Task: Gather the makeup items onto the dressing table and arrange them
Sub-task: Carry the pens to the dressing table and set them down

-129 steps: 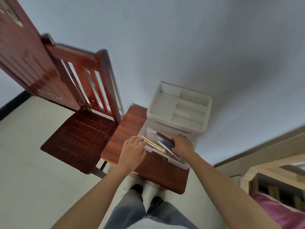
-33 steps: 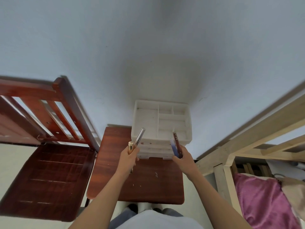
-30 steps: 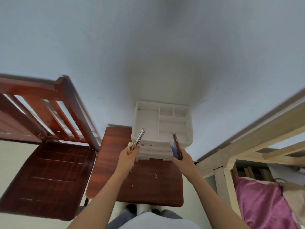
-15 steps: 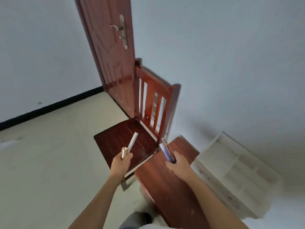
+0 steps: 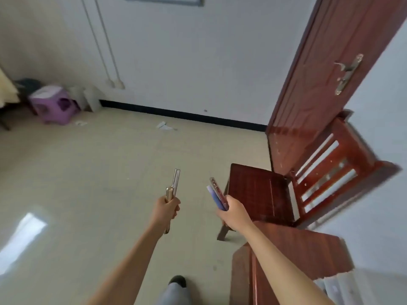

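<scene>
Standing on the pale floor [image 5: 88, 172], the person shows one dark shoe [image 5: 177, 281] at the bottom edge. To its right lies the reddish wooden desk [image 5: 308, 256], with the right forearm crossing above its near corner. A blurred white drawer unit [image 5: 356, 287] fills the lower right corner; whether it rests on the desk is unclear.

Both hands are held out over the floor, well apart from the desk. The left hand [image 5: 166, 209] is curled round a gold tube [image 5: 169, 193] and a longer silver tube [image 5: 176, 179], both pointing away from the body. The right hand [image 5: 234, 213] grips a dark red stick [image 5: 217, 189] together with a flat blue-and-lilac piece [image 5: 211, 193], also pointing forward.

Just past the right hand stands a slatted wooden chair [image 5: 264, 194]. Behind it is a red-brown door [image 5: 319, 84] with a metal handle [image 5: 348, 71]. Farther off, paper scraps [image 5: 165, 126] lie on the floor near the black baseboard [image 5: 176, 112]. A purple stool [image 5: 52, 104] sits at far left by the white wall [image 5: 176, 51].
</scene>
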